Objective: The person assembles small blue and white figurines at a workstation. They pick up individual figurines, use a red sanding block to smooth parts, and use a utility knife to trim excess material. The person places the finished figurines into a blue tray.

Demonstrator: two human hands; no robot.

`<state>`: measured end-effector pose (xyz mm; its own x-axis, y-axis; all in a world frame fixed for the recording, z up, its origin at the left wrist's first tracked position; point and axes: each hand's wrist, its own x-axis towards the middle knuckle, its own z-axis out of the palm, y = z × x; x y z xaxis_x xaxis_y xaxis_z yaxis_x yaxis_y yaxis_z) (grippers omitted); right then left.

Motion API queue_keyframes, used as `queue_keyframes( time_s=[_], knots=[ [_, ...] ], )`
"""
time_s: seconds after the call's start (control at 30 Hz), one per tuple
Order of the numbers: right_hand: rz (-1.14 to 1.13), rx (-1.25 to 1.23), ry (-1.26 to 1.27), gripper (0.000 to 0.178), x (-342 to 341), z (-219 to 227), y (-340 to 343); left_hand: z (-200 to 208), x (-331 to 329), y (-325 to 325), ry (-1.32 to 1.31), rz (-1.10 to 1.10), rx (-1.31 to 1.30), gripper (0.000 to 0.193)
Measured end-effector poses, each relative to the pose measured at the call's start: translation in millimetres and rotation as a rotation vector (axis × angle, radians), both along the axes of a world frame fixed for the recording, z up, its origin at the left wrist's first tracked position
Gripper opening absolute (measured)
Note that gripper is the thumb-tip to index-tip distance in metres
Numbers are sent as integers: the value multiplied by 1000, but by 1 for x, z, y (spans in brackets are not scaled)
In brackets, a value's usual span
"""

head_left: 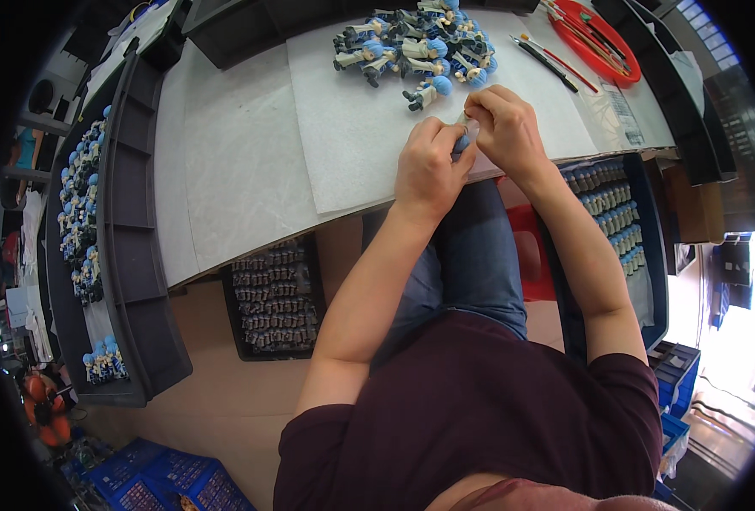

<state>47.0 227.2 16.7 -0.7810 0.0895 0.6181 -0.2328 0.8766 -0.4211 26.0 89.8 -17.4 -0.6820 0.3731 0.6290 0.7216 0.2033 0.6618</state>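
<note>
My left hand (433, 162) is closed around a small blue-haired figurine (462, 143), most of it hidden by the fingers. Pressed close beside it, my right hand (507, 128) pinches at a small whitish bit (473, 131) between the two hands; what exactly it is cannot be made out. Both hands are over the near edge of the table, above my lap. Just beyond them lies a single blue-haired figurine (428, 92) in pale clothing and dark boots. Behind that one, a pile of similar figurines (416, 47) is spread on a white sheet (343, 162).
On the right lie brushes (556, 64) and a red oval tray (628, 75) with tools. Black trays of figurines stand left (130, 213) and lower right (660, 298). Another dark tray (234, 328) of small parts sits below the table. Blue crates (169, 468) are on the floor.
</note>
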Motion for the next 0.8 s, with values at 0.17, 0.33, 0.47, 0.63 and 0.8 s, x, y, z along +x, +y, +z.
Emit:
queue_keyframes(
  time_s=[0.17,0.33,0.47,0.63,0.8],
  knots=[
    [-3,-24,14,4,4,-3,-1,0,0,1,-37,-9,15,21],
    [0,-52,72,4,8,-7,-13,1,-1,0,-99,-11,33,19],
    [-43,-107,50,6,-3,-5,-2,3,-1,0,-117,2,50,18],
    [-32,-101,60,7,1,-7,-1,0,-3,2,-76,31,64,20],
    [-16,-79,67,6,4,-9,-9,0,-4,3,-25,45,51,25]
  ],
)
